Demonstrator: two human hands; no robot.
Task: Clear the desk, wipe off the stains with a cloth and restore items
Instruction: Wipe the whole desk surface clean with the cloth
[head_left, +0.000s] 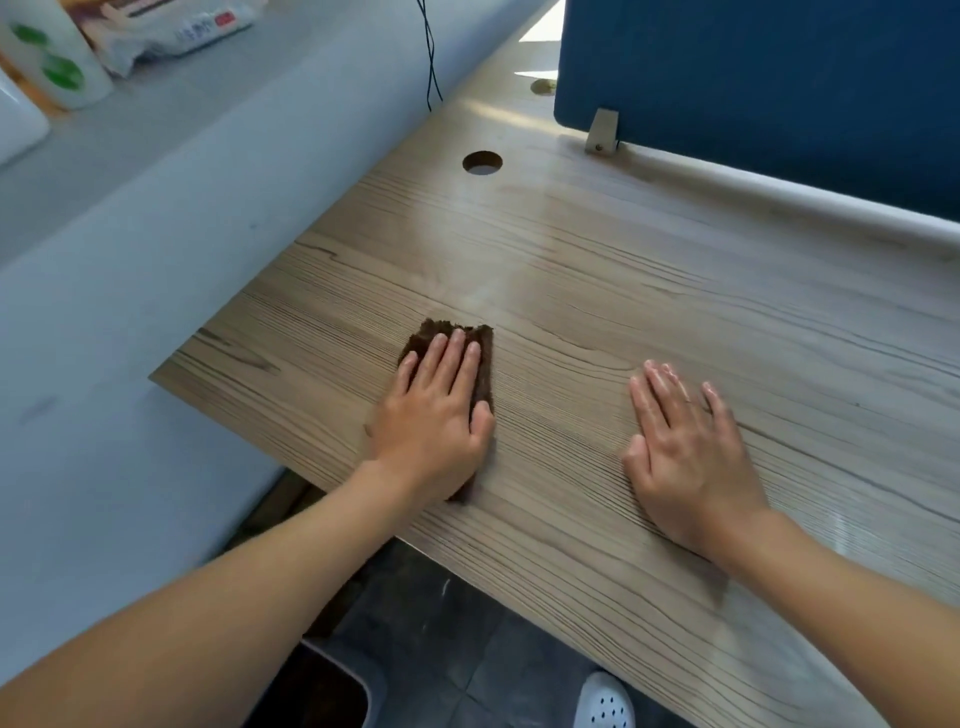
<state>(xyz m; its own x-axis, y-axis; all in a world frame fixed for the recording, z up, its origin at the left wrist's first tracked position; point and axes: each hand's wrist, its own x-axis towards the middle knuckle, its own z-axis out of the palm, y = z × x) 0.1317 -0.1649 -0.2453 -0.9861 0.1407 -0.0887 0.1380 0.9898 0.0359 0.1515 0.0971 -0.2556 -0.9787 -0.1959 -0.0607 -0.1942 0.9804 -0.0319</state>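
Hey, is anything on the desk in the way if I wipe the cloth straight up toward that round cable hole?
Nothing visible. Between the cloth under the left hand and the cable hole there is only bare desk; the right hand lies flat off to the side.

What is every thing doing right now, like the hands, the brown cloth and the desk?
Left hand: flat, fingers straight, pressing on the cloth.
Right hand: flat on the bare desk, holding nothing.
Cloth: lying on the desk, mostly under the left hand.
Desk: wooden top, nothing on it but the cloth and the hands.
Cable hole: open, no cable through it.
Blue divider: standing upright at the desk's far edge.
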